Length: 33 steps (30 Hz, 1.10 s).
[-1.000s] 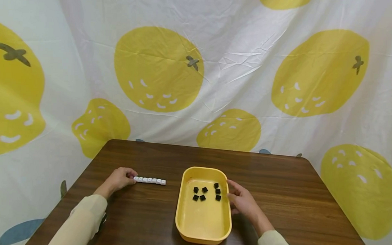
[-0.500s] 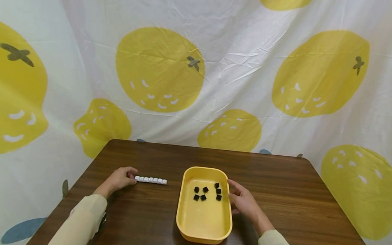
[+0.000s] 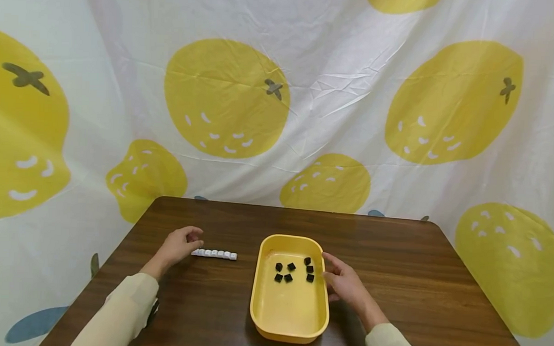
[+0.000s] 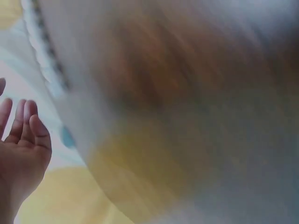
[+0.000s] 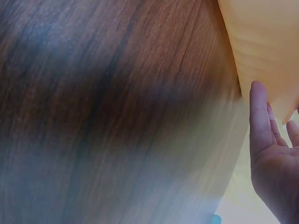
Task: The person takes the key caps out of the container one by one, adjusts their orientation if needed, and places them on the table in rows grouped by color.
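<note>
A straight row of small white keycap-like blocks (image 3: 218, 254) lies on the table, left of the yellow tray (image 3: 260, 294). My left hand (image 3: 175, 247) hovers just above the row's left end, its fingers loosely bent and holding nothing. The left wrist view shows the same hand (image 4: 25, 154) with its fingers spread, apart from the white row (image 4: 43, 51). Several small black blocks (image 3: 288, 278) are scattered inside the tray. Against the tray's right side rests my right hand (image 3: 344, 286), its fingers extended along the outer wall (image 5: 266, 51), with the thumb near the rim.
The dark wood-grain table (image 3: 415, 290) extends to both sides of the tray, with rounded far corners. Behind it hangs a white curtain (image 3: 334, 119) printed with large yellow lemons.
My left hand has let go of the row's left end and risen slightly up and to the right. The row and tray look unmoved. My right hand stays at the tray.
</note>
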Each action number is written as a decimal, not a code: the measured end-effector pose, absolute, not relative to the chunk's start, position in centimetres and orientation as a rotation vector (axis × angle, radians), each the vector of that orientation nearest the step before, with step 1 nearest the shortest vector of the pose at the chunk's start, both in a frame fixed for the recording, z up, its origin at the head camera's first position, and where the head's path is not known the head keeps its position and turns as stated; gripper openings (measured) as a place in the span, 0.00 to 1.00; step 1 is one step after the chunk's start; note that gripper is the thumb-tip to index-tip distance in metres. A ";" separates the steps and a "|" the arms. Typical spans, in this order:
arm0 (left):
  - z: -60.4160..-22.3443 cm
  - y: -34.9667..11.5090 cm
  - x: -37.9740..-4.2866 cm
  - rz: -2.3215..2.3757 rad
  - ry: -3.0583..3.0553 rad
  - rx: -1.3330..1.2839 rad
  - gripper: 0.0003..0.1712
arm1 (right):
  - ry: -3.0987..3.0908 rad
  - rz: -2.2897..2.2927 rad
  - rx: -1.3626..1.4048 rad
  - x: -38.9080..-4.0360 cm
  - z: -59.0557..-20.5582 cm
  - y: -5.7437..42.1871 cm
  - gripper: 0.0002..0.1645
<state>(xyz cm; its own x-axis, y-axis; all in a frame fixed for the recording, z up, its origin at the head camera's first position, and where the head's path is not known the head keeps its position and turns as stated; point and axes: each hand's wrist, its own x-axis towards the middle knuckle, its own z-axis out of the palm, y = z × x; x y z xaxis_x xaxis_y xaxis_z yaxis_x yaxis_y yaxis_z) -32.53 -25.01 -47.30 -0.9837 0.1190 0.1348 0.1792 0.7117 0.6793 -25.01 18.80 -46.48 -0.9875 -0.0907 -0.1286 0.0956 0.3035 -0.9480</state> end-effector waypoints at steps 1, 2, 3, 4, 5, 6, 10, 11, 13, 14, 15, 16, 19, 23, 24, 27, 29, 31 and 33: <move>-47.0 -24.3 -32.6 -1.160 -2.818 -0.257 0.19 | 2.406 -1.765 0.013 -25.1 -46.5 18.8 0.31; -46.6 -23.5 -32.6 -1.178 -2.806 -0.270 0.19 | 2.405 -1.765 0.020 -25.1 -46.5 18.8 0.32; -46.3 -22.6 -32.6 -1.193 -2.793 -0.293 0.19 | 2.407 -1.759 0.017 -25.1 -46.5 18.8 0.32; -46.0 -21.8 -32.6 -1.205 -2.786 -0.314 0.19 | 2.407 -1.757 0.021 -25.1 -46.5 18.8 0.32; -45.6 -20.9 -32.5 -1.215 -2.779 -0.341 0.19 | 2.408 -1.755 0.026 -25.2 -46.6 18.8 0.32; -45.3 -20.0 -32.4 -1.227 -2.772 -0.366 0.18 | 2.409 -1.755 0.034 -25.2 -46.6 18.8 0.32; -44.3 -16.5 -32.3 -1.285 -2.747 -0.488 0.17 | 2.413 -1.748 0.044 -25.1 -46.4 18.7 0.32; -44.1 -15.6 -32.2 -1.303 -2.740 -0.519 0.17 | 2.416 -1.745 0.041 -25.1 -46.4 18.8 0.32; -43.8 -13.9 -32.2 -1.332 -2.733 -0.575 0.17 | 2.417 -1.746 0.039 -25.1 -46.4 18.8 0.32; -43.7 -13.1 -32.1 -1.341 -2.735 -0.604 0.17 | 2.415 -1.748 0.036 -25.1 -46.4 18.8 0.32; -43.6 -12.2 -32.1 -1.330 -2.739 -0.637 0.17 | 2.416 -1.745 0.024 -25.1 -46.5 18.9 0.32; -43.5 -11.4 -32.1 -1.319 -2.740 -0.673 0.16 | 2.413 -1.748 0.017 -25.1 -46.5 18.9 0.32; -43.4 -9.1 -31.9 -1.267 -2.768 -0.781 0.17 | 2.411 -1.751 -0.003 -25.2 -46.6 19.0 0.32; -43.8 -6.4 -31.9 -1.161 -2.814 -0.905 0.17 | 2.401 -1.757 -0.008 -25.2 -46.6 19.0 0.32; -44.0 -5.8 -31.9 -1.122 -2.832 -0.921 0.17 | 2.396 -1.762 -0.008 -25.2 -46.5 19.0 0.32; -44.6 -4.2 -32.1 -0.991 -2.894 -0.932 0.18 | 2.389 -1.771 -0.002 -25.2 -46.6 19.1 0.33; -45.1 -3.4 -32.3 -0.890 -2.941 -0.916 0.18 | 2.391 -1.781 0.004 -25.1 -46.6 19.0 0.33; -45.7 -2.8 -32.4 -0.779 -2.979 -0.885 0.17 | 2.392 -1.781 0.004 -25.1 -46.6 19.0 0.33; -46.1 -2.3 -32.4 -0.693 -3.014 -0.838 0.12 | 2.392 -1.784 0.007 -25.0 -46.5 18.9 0.33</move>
<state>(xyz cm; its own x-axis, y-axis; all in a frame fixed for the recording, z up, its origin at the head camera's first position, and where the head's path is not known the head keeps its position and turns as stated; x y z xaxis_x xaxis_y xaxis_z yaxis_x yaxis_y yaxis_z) -32.43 -2.34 -46.06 -0.8615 0.5048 0.0543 0.4779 0.7700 0.4227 -25.03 18.90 -46.55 -0.9875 -0.0904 -0.1290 0.0979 0.2897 -0.9521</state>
